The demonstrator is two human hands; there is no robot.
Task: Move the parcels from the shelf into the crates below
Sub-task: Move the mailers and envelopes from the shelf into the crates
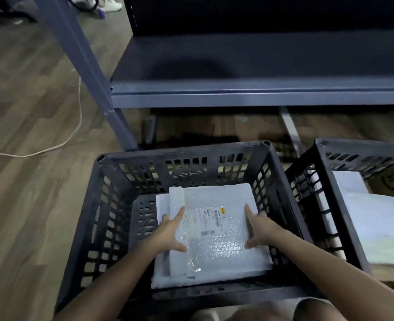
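Observation:
A white bubble-wrap parcel (216, 230) with a printed label lies flat inside the black slatted crate (112, 205), on top of another white parcel (162, 200) whose edge shows at the left. My left hand (168, 235) holds the top parcel's left edge, thumb on top. My right hand (259, 230) holds its right edge the same way. The dark grey shelf (237, 66) above the crates shows no parcels in this view.
A second black crate (325, 181) stands to the right with white parcels (381, 225) and a cardboard box inside. A grey shelf post (82, 66) rises at the left. A pale cord (75, 126) trails over the wooden floor. My knees show at the bottom edge.

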